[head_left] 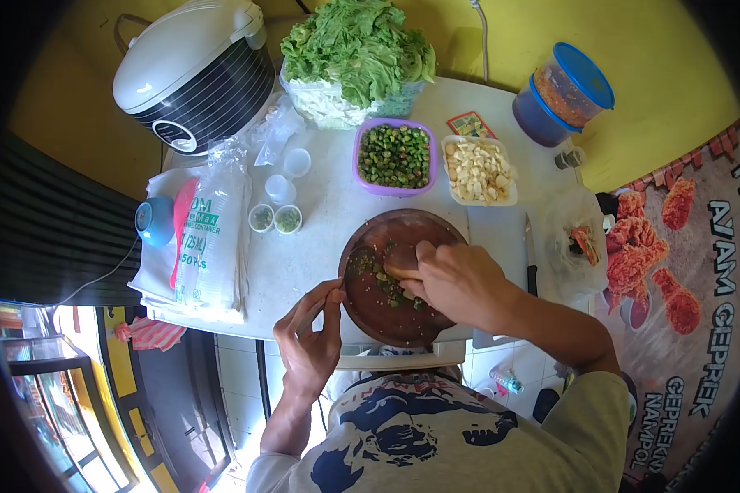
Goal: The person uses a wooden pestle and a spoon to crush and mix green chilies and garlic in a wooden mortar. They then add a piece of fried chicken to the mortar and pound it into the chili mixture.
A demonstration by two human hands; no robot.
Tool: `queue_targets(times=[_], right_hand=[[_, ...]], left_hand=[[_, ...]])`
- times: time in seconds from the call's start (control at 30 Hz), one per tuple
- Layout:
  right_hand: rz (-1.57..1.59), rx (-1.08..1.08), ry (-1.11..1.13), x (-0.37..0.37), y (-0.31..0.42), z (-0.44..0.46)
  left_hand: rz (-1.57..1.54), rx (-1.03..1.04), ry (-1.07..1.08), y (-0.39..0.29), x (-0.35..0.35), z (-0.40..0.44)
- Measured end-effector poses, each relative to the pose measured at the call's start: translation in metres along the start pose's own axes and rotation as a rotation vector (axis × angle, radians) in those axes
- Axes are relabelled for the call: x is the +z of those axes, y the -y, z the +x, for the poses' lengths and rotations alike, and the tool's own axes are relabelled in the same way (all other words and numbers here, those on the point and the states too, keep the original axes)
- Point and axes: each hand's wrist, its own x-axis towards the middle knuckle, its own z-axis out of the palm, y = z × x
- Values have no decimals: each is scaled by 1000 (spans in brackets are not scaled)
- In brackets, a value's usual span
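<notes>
Right hand (446,275) grips a wooden pestle (400,261) (left hand (310,326) pinching the mortar (373,316) rim); hard grinding could fling crushed green chillies (397,300) out.

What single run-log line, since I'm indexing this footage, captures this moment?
right hand: gripping rounded brown pestle | left hand: at left rim of round brown mortar | inside mortar: green pieces | beyond: square purple tub

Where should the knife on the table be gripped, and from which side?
By its black handle, probably best with the right hand coming from the person's side: the knife lies with its handle toward the person and its blade pointing away.
</notes>
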Motion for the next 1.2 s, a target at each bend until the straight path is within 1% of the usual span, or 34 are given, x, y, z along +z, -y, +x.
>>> queue_targets(times=[0.07,0.2,0.27,0.4,0.47,0.5,0.53,0.63,0.73,0.8,0.9,0.93,1.0,1.03,1.17,1.2], right_hand=[[-56,-50,-21,-7,-4,5],[-54,-31,-22,-15,-1,-5],[2,-70,-105,-13,6,-10],[-32,-33,-110,-16,6,-13],[-5,-2,-40,-24,-8,-11],[51,87,47,-36,-9,-7],[106,122,86,-38,-20,0],[268,149,306,-40,-47,34],[213,108,319,-34,-38,50],[190,98,307,-32,-25,39],[14,-9,30,-14,-8,10],[12,-14,36,-8,-2,3],[-108,15,-62,-1,8,-8],[-119,14,-109,5,11,-8],[-142,26,-137,5,12,-5],[-125,40,-57,-4,14,-9]], left_hand=[[-22,18,10,-1,3,-1],[-50,-1,-10,-3,7,-4],[-57,-4,-6,-9,11,-6],[-67,34,-26,-15,13,-8],[-68,41,-64,-11,9,-9],[-71,32,-87,-8,7,-10],[-74,23,-107,-7,6,-11],[-31,-21,-108,-12,2,-11],[-50,-55,-80,-9,4,-11],[-34,-52,-63,-6,5,-12],[-25,-46,-34,-8,2,-10],[-32,-36,-18,-9,1,-10],[-21,-34,-21,-7,0,-7],[-11,-26,-14,-7,0,-7],[-50,15,2,-5,5,3],[-25,13,25,-4,3,5]])
